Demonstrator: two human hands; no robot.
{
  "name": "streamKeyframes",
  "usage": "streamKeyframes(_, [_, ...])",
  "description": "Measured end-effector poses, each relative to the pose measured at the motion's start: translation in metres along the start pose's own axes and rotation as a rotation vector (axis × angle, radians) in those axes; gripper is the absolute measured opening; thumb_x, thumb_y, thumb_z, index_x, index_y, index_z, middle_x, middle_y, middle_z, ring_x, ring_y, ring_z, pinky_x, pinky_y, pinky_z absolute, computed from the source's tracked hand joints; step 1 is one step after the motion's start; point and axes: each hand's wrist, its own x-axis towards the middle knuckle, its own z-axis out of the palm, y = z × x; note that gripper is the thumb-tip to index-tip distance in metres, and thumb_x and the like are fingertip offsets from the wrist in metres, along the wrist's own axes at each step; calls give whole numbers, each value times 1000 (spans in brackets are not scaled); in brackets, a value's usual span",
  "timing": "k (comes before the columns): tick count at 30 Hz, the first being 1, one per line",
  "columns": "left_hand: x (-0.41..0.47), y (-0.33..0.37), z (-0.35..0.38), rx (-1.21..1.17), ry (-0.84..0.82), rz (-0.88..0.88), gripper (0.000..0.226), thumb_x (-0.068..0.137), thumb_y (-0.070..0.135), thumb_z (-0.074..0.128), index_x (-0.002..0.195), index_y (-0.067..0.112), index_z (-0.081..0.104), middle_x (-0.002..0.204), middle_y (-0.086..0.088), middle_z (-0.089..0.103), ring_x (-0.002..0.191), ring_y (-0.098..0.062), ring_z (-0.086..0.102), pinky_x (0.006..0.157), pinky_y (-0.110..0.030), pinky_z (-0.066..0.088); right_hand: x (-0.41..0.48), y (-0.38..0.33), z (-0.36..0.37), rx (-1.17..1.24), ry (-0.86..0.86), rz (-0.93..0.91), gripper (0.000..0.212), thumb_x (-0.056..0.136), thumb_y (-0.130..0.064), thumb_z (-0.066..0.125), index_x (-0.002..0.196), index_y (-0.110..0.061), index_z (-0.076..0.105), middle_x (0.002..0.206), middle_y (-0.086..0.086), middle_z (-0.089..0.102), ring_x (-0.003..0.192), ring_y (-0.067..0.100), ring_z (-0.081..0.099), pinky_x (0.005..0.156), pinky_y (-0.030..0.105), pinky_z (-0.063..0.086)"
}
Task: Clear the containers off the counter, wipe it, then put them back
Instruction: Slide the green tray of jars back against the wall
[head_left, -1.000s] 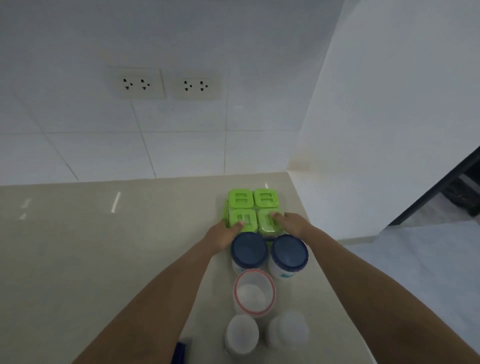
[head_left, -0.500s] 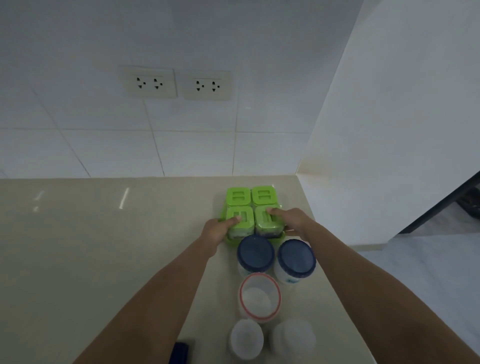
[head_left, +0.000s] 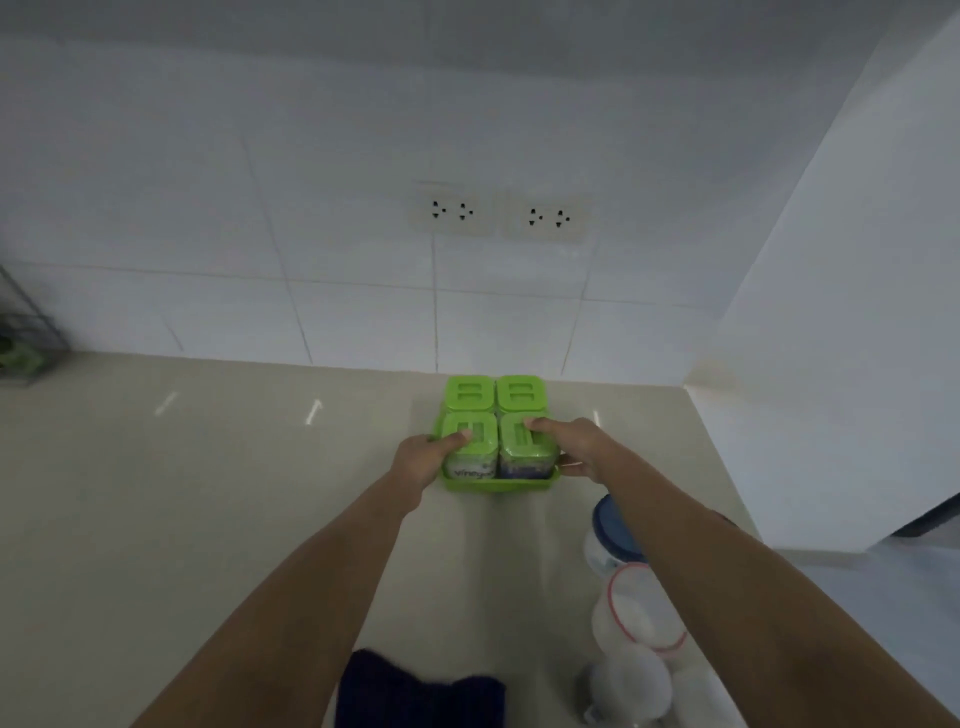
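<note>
The green tray (head_left: 498, 486) with its four green-lidded containers (head_left: 470, 395) sits toward the back right of the beige counter (head_left: 208, 493), near the tiled wall; whether it is resting or just lifted I can't tell. The left hand (head_left: 421, 465) grips the tray's left side, thumb laid over the front-left lid. The right hand (head_left: 576, 449) grips the right side, a finger stretched across the front-right lid. Nearer, beneath the right forearm, stand a blue-lidded jar (head_left: 613, 530), a red-rimmed tub (head_left: 639, 613) and a white jar (head_left: 628, 686). A dark blue cloth (head_left: 415, 696) lies at the near edge. Two wall sockets (head_left: 452, 210) are mounted above.
</note>
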Motion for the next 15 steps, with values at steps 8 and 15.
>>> streamKeyframes(8, [-6, 12, -128, 9, 80, 26, 28, 71, 38, 79, 75, 14, 67, 87, -6, 70, 85, -23, 67, 91, -39, 53, -17, -45, 124, 45, -49, -38, 48, 79, -39, 72, 111, -7, 61, 103, 8, 65, 87, 23, 63, 83, 34, 52])
streamKeyframes(15, [1, 2, -231, 29, 141, 11, 33, 69, 41, 81, 76, 12, 67, 92, -11, 71, 91, -28, 68, 90, -41, 53, -22, -70, 222, 52, -107, -29, 50, 77, -40, 74, 111, -6, 62, 101, 8, 66, 76, 18, 62, 70, 30, 52])
